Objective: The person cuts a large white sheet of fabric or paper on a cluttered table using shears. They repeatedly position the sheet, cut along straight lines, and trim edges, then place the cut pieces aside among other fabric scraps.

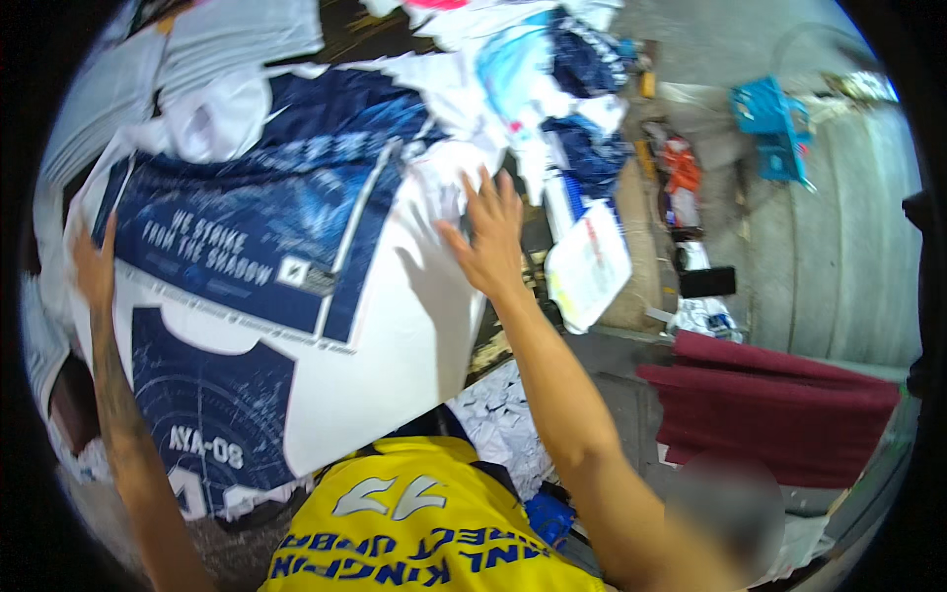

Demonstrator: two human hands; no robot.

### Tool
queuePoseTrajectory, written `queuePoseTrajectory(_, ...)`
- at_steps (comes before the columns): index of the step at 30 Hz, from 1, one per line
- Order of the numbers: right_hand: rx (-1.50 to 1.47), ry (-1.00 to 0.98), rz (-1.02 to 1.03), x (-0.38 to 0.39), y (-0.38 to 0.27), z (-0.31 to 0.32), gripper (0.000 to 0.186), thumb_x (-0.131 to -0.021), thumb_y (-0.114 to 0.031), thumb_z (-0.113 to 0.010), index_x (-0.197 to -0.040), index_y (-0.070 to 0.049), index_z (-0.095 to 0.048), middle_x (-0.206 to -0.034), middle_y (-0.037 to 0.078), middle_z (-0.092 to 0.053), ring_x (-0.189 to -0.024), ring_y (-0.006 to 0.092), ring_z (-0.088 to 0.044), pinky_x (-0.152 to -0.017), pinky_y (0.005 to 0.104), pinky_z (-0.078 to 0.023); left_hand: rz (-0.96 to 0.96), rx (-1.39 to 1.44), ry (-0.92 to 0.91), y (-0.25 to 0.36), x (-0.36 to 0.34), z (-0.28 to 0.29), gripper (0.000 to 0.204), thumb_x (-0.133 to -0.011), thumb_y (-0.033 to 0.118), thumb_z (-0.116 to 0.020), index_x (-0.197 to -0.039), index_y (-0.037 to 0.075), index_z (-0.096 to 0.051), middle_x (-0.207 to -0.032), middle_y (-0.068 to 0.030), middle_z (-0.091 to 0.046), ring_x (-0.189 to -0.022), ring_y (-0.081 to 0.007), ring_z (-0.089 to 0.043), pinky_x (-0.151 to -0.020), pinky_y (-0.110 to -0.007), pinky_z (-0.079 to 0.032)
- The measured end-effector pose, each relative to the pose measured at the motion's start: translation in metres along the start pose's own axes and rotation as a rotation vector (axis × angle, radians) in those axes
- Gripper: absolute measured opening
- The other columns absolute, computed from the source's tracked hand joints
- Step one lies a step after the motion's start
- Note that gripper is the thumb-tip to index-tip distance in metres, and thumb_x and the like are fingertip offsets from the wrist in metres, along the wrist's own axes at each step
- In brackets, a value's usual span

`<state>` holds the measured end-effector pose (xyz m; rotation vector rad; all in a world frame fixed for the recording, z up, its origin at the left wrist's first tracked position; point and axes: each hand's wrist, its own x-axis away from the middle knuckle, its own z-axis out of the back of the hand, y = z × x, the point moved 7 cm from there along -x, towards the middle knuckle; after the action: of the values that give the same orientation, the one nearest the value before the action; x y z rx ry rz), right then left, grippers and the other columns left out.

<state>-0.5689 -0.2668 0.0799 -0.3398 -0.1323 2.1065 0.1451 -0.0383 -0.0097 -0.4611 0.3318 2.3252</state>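
By opposite edges of the navy-printed white sheet, my right hand splays, released; left hand, I can't tell.

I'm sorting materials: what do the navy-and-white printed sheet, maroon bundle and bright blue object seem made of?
Printed sheet: fabric or paper, perhaps; thin, matte, no glare. Maroon bundle: probably cloth, dull, with soft folds. Blue object: likely plastic, stiff-edged; finish unclear.

- Sheet between left fingers and right fingers
- Stacks beyond left fingers
- Scraps beyond right fingers
- Basket, apparently, well right of right fingers
- Cloth rightward, nearer than right fingers
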Motion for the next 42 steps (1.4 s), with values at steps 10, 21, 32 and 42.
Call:
queuePoseTrajectory(10,0.007,0.008,-0.669,0.146,0.313,0.048,0.08,-0.105,-0.047,-0.062,-0.17,-0.01,-0.035,-0.177,0.024,-0.028,-0.161,0.0546,-0.022,-0.128,0.0677,-0.023,0.144,-0.086,-0.31,0.119,0.424,0.159,0.073,-0.111,0.058,-0.051,-0.173,0.027,-0.032,-0.182,-0.0127,-0.021,-0.167,-0.0418,-0.018,-0.128,-0.074,-0.009)
queuePoseTrajectory(21,0.182,0.136,-0.54,0.1,0.261,0.085,0.07,-0.105,-0.041,-0.064,-0.164,-0.008,-0.045,-0.174,0.02,-0.035,-0.159,0.0535,-0.027,-0.126,0.0673,-0.027,0.225,-0.045,-0.229,0.176,0.432,0.19,0.08,-0.103,0.046,-0.069,-0.171,0.019,-0.037,-0.176,-0.0182,-0.031,-0.162,-0.0426,-0.026,-0.127,-0.068,-0.021)
queuePoseTrajectory(32,-0.104,-0.114,-0.155,0.232,0.159,0.031,0.052,-0.097,-0.01,-0.076,-0.142,0.004,-0.054,-0.139,0.026,-0.057,-0.13,0.0446,-0.056,-0.111,0.0512,-0.044,-0.399,0.524,-0.516,0.414,0.479,0.228,0.051,-0.084,0.033,-0.085,-0.125,0.011,-0.065,-0.126,-0.0128,-0.06,-0.122,-0.0349,-0.059,-0.102,-0.053,-0.048)
queuePoseTrajectory(42,-0.84,-0.906,-0.406,0.247,0.19,0.071,0.033,-0.099,-0.029,-0.081,-0.115,-0.005,-0.065,-0.102,0.007,-0.066,-0.086,0.0212,-0.068,-0.076,0.04,-0.054,-0.371,0.599,-0.422,0.408,0.478,0.234,0.024,-0.09,0.019,-0.078,-0.107,0.005,-0.07,-0.1,-0.0101,-0.065,-0.101,-0.0323,-0.064,-0.093,-0.044,-0.052)
